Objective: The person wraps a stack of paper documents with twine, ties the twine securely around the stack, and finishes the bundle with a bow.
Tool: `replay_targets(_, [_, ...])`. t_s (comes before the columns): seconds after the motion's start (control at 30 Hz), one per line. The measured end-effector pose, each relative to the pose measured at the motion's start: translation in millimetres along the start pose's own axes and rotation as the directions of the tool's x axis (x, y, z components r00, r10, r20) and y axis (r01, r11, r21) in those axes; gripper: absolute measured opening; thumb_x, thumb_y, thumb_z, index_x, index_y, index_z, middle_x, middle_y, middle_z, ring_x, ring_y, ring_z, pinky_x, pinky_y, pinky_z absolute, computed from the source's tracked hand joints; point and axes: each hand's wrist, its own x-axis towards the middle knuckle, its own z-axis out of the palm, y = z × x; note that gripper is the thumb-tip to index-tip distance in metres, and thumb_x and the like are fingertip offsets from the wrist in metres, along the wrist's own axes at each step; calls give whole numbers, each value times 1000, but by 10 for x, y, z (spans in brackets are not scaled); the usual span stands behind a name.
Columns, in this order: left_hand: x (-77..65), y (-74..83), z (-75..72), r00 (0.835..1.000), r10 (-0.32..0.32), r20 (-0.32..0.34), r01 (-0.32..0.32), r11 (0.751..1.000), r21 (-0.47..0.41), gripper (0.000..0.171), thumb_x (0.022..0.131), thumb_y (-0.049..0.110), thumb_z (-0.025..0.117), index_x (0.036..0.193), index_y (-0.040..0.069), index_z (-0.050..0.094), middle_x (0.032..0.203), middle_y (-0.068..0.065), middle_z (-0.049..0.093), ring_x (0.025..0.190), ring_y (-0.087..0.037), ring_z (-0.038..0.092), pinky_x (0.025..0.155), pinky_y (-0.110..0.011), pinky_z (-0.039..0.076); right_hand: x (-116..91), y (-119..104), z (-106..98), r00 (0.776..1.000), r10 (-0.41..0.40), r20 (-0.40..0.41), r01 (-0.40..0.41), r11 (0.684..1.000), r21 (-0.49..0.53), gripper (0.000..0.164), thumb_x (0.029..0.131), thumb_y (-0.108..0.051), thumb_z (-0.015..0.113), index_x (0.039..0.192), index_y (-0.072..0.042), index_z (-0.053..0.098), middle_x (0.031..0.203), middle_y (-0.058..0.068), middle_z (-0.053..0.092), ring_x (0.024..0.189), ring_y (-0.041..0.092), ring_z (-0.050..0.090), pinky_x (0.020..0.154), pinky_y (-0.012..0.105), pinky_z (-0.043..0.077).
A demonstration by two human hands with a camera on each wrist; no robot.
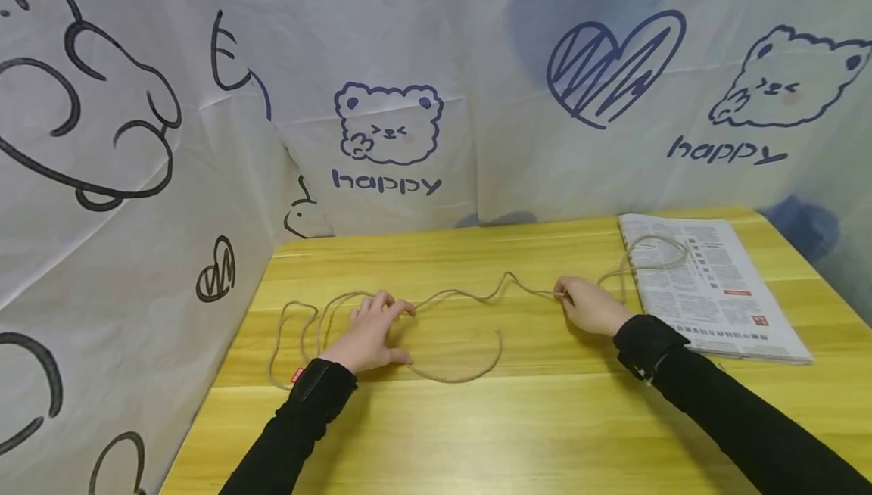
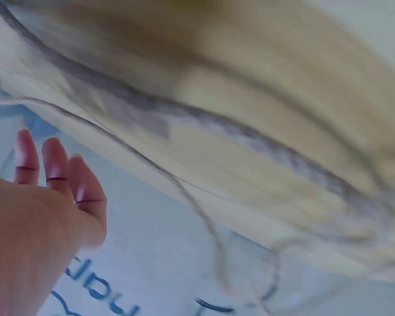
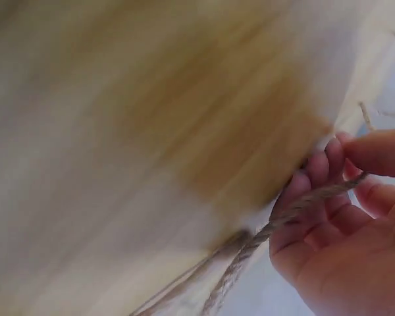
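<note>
A long thin brown twine rope (image 1: 487, 300) winds across the table in loose bends. In the head view my right hand (image 1: 591, 306) pinches it between thumb and fingertips, right of the middle. The right wrist view has the twisted rope (image 3: 236, 266) running across the palm of that hand (image 3: 349, 243) up to the thumb. Over the left part of the rope my left hand (image 1: 371, 332) spreads its fingers, thumb apart. In the left wrist view its fingers are loosely bent beside the rope (image 2: 230, 128) and hold nothing. One rope end curves on the wood between both hands.
A folded newspaper (image 1: 729, 313) lies at the table's right, with a loop of rope over its upper left part. Printed white cloth (image 1: 504, 147) hangs behind and left of the wooden table (image 1: 477, 434). More rope loops lie left of the left hand.
</note>
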Motion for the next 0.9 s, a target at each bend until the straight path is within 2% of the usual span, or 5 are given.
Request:
replay_targets(0.23, [-416,-385,-241,995,-102,-22,103,993,57,97,56,40,98,137,19,49,130,-15,46,122,-43,42,93,-60,34,-171,114,-322,984,138,-111,-109,967,232,36,108,-8,31,120,9,61,89,18,62,67,20,52,68,32,41])
replay_targets(0.47, [-811,-763,-514,981,-190,-43,194,934,300,119,37,27,105,140,18,46,127,-17,46,113,-44,44,81,-51,34,-277,262,-638,924,326,-199,-173,822,543,43,110,-13,20,131,16,44,83,0,53,68,5,50,63,23,44])
replay_targets(0.63, [-774,-689,-605,984,-175,-44,180,932,315,112,46,27,103,141,15,45,128,-19,47,111,-44,46,82,-55,36,-297,296,-673,915,367,-166,-193,762,618,44,109,-14,21,136,15,40,80,-8,53,68,3,51,64,22,47])
replay_targets(0.73, [-540,-489,-548,993,-113,-35,118,961,249,93,65,36,96,141,14,47,131,-17,50,118,-43,47,89,-59,39,-296,262,-637,932,339,-128,-211,794,571,43,109,-15,24,134,14,44,81,-3,56,68,6,52,65,25,47])
replay_targets(0.9, [-136,-174,-287,998,-54,33,46,976,213,64,86,44,78,136,14,53,135,-12,51,126,-41,46,96,-58,38,-325,213,-569,978,195,-74,-161,933,321,36,108,-18,39,127,8,56,102,21,64,87,26,59,77,37,47])
